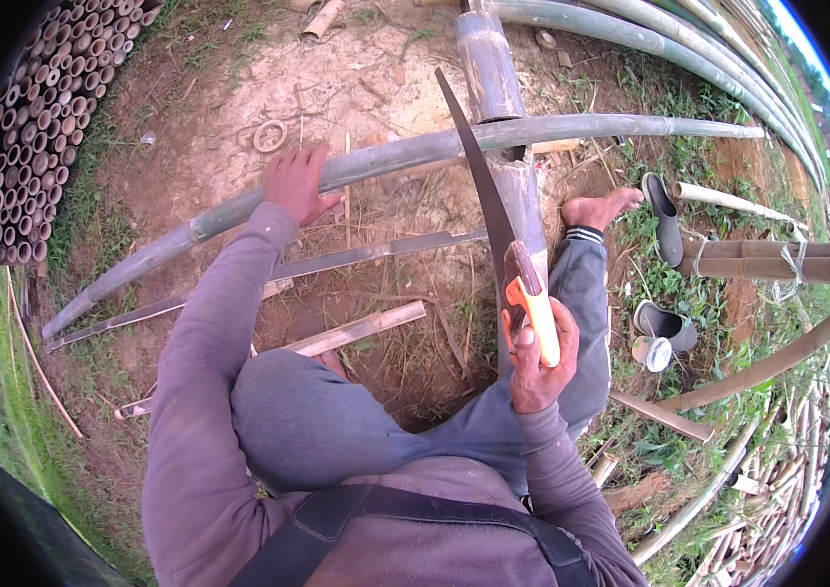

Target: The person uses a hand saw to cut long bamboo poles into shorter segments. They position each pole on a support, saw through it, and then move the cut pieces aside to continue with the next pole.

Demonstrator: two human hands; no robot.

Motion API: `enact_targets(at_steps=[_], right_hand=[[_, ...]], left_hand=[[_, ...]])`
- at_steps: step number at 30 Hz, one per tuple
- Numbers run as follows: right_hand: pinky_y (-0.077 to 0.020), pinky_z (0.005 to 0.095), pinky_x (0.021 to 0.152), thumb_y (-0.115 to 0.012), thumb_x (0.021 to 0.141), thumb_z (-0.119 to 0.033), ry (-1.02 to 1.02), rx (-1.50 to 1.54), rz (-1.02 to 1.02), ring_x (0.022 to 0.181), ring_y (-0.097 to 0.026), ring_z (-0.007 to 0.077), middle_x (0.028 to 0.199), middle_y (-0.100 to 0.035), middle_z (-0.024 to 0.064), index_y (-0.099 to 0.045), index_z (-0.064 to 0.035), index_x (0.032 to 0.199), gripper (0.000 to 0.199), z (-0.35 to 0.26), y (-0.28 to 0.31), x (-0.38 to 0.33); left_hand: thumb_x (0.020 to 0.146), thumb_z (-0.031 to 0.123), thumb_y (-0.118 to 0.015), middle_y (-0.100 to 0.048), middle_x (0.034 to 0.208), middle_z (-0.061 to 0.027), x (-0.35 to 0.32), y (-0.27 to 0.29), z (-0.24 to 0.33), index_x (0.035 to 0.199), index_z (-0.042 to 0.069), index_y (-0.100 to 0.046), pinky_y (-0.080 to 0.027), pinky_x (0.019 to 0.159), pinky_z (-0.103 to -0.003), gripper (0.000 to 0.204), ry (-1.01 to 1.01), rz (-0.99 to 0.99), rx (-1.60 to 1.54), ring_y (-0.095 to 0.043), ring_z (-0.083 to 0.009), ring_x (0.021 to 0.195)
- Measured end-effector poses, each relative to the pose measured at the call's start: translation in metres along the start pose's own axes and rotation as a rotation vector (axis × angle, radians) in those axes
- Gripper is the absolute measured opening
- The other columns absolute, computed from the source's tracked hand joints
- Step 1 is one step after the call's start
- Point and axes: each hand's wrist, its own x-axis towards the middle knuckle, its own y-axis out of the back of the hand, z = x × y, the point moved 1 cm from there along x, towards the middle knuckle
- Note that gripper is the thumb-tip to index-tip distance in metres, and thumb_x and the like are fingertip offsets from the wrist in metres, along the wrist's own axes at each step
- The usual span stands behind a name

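My right hand (544, 362) is closed round the orange and pale handle of a handsaw (482, 181). The saw's long dark blade points away from me and passes across a long green bamboo pole (391, 157); whether it touches the pole I cannot tell. Farther left, my left hand (296, 186) grips that pole from above, fingers on its far side and thumb on the near side. The pole lies crosswise over a thick bamboo support (489, 68) with a dark notch beside the crossing.
Split bamboo strips (366, 328) lie by my legs. Cut bamboo rings are stacked (28, 157) at far left. Long poles (650, 44) run along the far right. Dark clogs (665, 220) and a white cup (652, 353) are right of my bare foot (601, 208). Bamboo offcuts (767, 509) heap at lower right.
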Motion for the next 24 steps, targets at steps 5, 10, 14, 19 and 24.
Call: enact_targets(at_steps=[5,10,14,19,24], right_hand=[[-0.0576,0.0394,0.100,-0.073,0.100,-0.014,0.176,-0.223,-0.056,0.119,-0.069,0.0295,0.133,-0.065,0.0239,-0.055,0.0098,0.142,0.051,0.001,-0.014,0.016],[-0.0573,0.0395,0.101,-0.074,0.100,-0.014,0.167,-0.274,-0.062,0.119,-0.069,0.0298,0.133,-0.066,0.0239,-0.056,0.0096,0.142,0.051,0.003,-0.016,0.023],[-0.0564,0.0398,0.102,-0.074,0.100,-0.015,0.180,-0.296,-0.047,0.119,-0.069,0.0297,0.132,-0.068,0.0234,-0.057,0.0092,0.141,0.051,0.004,-0.014,0.025],[-0.0521,0.0387,0.107,-0.072,0.103,-0.025,0.171,-0.320,-0.025,0.125,-0.065,0.0282,0.137,-0.065,0.0206,-0.058,0.0095,0.142,0.054,0.008,-0.001,0.025],[-0.0526,0.0388,0.106,-0.072,0.103,-0.023,0.172,-0.315,-0.025,0.124,-0.066,0.0286,0.136,-0.066,0.0212,-0.059,0.0095,0.141,0.052,0.015,0.007,0.025]], left_hand=[[0.093,0.048,-0.078,-0.072,0.114,-0.0160,0.022,0.004,-0.007,0.124,0.010,-0.054,-0.057,0.089,-0.050,0.055,0.005,-0.342,-0.154,-0.072,-0.0378,0.103],[0.094,0.047,-0.077,-0.072,0.113,-0.0170,0.028,0.008,0.009,0.123,0.010,-0.054,-0.058,0.090,-0.049,0.052,-0.030,-0.348,-0.218,-0.073,-0.0370,0.104],[0.095,0.046,-0.076,-0.072,0.115,-0.0164,0.041,0.007,0.032,0.130,0.010,-0.054,-0.058,0.093,-0.048,0.054,-0.040,-0.350,-0.201,-0.072,-0.0360,0.107],[0.095,0.044,-0.077,-0.072,0.116,-0.0152,0.047,0.011,0.040,0.131,0.011,-0.055,-0.057,0.095,-0.048,0.054,0.015,-0.374,-0.198,-0.072,-0.0350,0.107],[0.093,0.043,-0.076,-0.073,0.115,-0.0129,0.045,0.014,0.042,0.122,0.013,-0.057,-0.057,0.092,-0.050,0.045,0.062,-0.380,-0.191,-0.073,-0.0349,0.106]])
